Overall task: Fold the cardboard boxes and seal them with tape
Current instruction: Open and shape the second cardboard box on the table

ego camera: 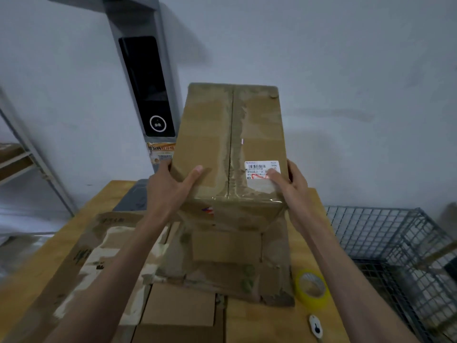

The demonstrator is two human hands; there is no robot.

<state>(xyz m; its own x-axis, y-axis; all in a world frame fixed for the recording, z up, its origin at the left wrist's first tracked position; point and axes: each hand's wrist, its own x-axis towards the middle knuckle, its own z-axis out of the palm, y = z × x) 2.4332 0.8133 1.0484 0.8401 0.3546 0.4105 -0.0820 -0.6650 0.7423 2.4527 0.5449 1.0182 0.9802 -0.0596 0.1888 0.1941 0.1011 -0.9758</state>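
One worn brown cardboard box (230,144) looks folded and tape-sealed along its seam — we hold it raised between left hand (170,189) and right hand (291,186) — while flattened brown cardboard sheets (118,263) and the yellow tape roll (312,285) wait on the wooden table (272,323).

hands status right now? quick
Left hand: grips the left side of the cardboard box, thumb on its top face.
Right hand: grips the box's right side, thumb on the shipping label.

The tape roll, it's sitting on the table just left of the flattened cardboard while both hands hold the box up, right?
Not quite. The head view shows the tape roll right of the flattened cardboard. Left hand and right hand do hold the box up.
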